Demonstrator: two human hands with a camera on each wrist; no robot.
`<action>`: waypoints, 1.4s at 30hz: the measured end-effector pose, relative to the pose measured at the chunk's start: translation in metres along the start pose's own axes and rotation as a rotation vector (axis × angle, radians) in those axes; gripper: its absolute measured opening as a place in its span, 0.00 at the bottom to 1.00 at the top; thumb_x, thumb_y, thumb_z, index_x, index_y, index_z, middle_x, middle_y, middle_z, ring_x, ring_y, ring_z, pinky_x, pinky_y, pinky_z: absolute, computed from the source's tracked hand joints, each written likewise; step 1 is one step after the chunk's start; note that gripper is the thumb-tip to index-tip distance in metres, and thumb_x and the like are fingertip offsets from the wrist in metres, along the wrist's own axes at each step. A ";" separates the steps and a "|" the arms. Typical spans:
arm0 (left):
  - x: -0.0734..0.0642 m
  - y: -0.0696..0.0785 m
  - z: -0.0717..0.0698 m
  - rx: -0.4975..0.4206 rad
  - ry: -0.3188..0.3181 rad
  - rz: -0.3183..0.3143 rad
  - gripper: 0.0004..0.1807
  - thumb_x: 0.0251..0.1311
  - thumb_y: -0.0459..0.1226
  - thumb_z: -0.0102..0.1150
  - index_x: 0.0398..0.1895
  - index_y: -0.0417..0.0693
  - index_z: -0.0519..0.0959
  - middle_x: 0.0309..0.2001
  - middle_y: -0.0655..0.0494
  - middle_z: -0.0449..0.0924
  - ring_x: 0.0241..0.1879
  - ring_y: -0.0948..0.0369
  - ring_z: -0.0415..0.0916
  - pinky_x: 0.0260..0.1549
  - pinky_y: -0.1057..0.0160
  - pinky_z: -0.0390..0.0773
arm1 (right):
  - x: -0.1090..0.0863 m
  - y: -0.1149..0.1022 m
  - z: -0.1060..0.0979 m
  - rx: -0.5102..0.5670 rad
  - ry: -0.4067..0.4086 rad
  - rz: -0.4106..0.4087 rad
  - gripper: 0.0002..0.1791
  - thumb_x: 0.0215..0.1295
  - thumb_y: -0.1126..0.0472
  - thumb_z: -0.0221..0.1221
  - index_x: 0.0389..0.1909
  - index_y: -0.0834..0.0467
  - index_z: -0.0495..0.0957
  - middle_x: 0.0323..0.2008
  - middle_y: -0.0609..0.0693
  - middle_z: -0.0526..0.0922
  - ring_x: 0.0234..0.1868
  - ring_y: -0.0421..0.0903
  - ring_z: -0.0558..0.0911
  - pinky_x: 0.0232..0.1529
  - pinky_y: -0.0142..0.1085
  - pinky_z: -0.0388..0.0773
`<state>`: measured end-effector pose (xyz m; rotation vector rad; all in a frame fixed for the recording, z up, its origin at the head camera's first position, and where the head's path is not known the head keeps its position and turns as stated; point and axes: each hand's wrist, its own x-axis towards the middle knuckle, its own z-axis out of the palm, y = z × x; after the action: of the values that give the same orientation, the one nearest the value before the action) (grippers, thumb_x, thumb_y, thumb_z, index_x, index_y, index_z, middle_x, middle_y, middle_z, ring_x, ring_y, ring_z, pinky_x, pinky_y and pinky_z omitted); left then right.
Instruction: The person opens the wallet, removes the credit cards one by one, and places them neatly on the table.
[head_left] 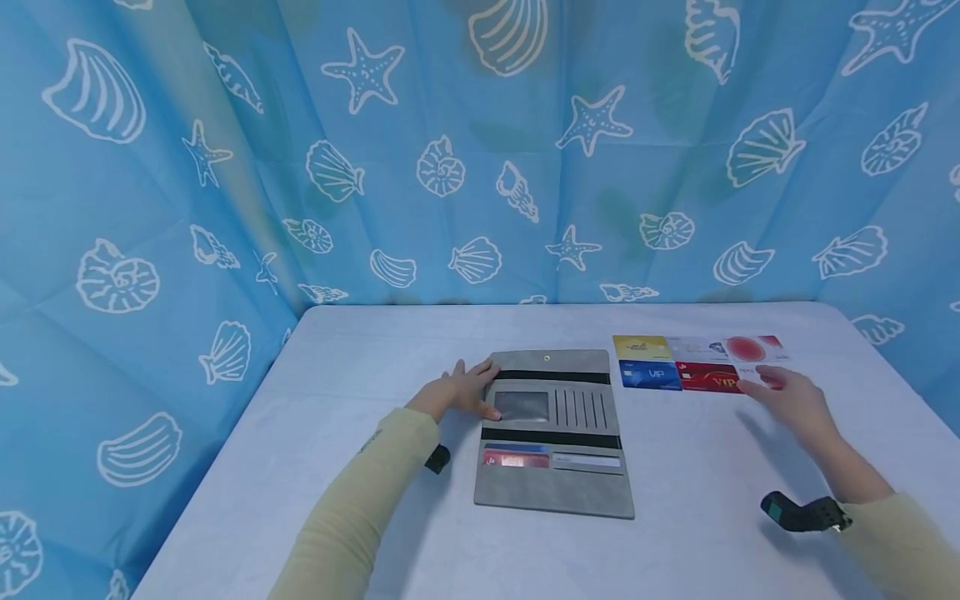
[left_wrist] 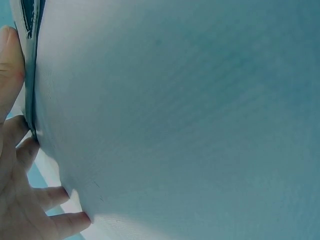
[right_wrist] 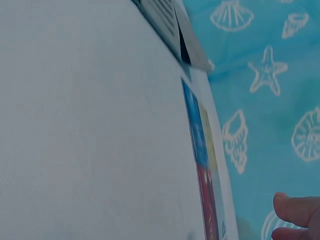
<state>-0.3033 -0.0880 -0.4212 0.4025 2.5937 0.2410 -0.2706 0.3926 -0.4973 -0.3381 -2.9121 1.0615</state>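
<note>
A grey wallet lies unfolded on the table, with cards in its lower slots: a red card with blue behind it, and a whitish card. My left hand rests at the wallet's left edge, thumb on that edge and fingers spread. Right of the wallet, two rows of cards lie flat: yellow, blue, dark red, and white ones, including one with a red circle. My right hand is over the row's near right end, thumb and finger apart at a white card.
A white-covered table carries everything. Behind it and at the left hangs a blue curtain with white seashell and starfish prints. Dark straps with small devices sit on both wrists.
</note>
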 end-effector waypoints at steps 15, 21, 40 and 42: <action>0.002 -0.002 0.002 -0.024 0.009 -0.021 0.50 0.50 0.56 0.61 0.72 0.63 0.44 0.73 0.64 0.35 0.71 0.47 0.27 0.66 0.43 0.38 | -0.100 -0.118 0.017 0.159 -0.272 -0.055 0.32 0.62 0.48 0.56 0.57 0.69 0.67 0.50 0.66 0.75 0.41 0.51 0.78 0.41 0.41 0.79; 0.002 -0.001 0.002 -0.032 0.009 -0.020 0.50 0.50 0.55 0.62 0.72 0.62 0.44 0.73 0.63 0.35 0.71 0.47 0.27 0.66 0.43 0.37 | -0.118 -0.134 0.037 0.123 -0.341 -0.108 0.26 0.60 0.54 0.60 0.54 0.67 0.72 0.45 0.61 0.80 0.35 0.45 0.79 0.38 0.38 0.79; 0.005 -0.003 0.005 -0.043 0.017 -0.026 0.50 0.49 0.56 0.62 0.72 0.64 0.45 0.73 0.64 0.35 0.71 0.48 0.27 0.66 0.42 0.37 | -0.131 -0.161 0.073 -0.111 -0.396 -0.337 0.15 0.55 0.63 0.63 0.44 0.62 0.80 0.26 0.45 0.76 0.28 0.40 0.71 0.30 0.30 0.74; 0.005 -0.003 0.005 -0.044 0.018 -0.026 0.50 0.49 0.56 0.62 0.72 0.64 0.45 0.73 0.64 0.35 0.71 0.47 0.27 0.66 0.42 0.37 | -0.131 -0.163 0.074 -0.115 -0.394 -0.337 0.14 0.55 0.63 0.63 0.43 0.62 0.81 0.26 0.45 0.77 0.28 0.40 0.72 0.31 0.30 0.75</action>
<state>-0.3057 -0.0887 -0.4284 0.3520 2.6049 0.2928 -0.1814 0.1970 -0.4430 0.3966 -3.2057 1.0039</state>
